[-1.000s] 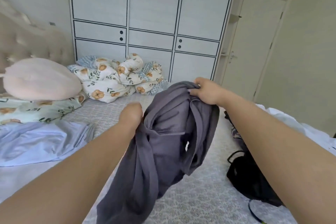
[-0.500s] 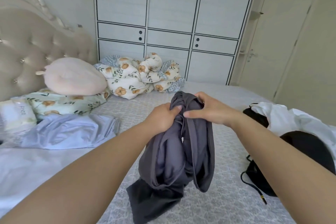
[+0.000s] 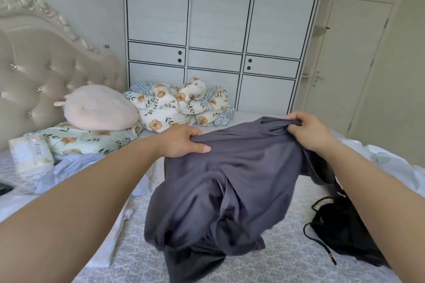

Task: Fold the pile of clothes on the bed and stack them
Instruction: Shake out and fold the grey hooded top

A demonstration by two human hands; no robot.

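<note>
A dark grey garment (image 3: pixel 230 181) hangs spread between my two hands above the bed (image 3: pixel 282 257), its lower part crumpled on the patterned cover. My left hand (image 3: pixel 181 142) grips its top left edge, thumb over the cloth. At the top right corner my right hand (image 3: pixel 310 131) pinches the bunched fabric. A black garment with a drawstring (image 3: pixel 340 230) lies at the right, partly hidden by my right arm. White clothing (image 3: pixel 391 163) sits behind that arm. A pale blue garment (image 3: pixel 76 167) lies flat at the left.
A floral duvet (image 3: pixel 179 103) is bundled at the far side of the bed, beside a pink cushion (image 3: pixel 99 108) on a floral pillow. A tissue pack (image 3: pixel 30 154) lies at the left. The padded headboard (image 3: pixel 46 69) stands left; a white wardrobe (image 3: pixel 218 30) and a door (image 3: pixel 349 53) behind.
My hands have moved apart, spreading the grey garment wide from a bunched bundle. The view has shifted left and nearer the bed.
</note>
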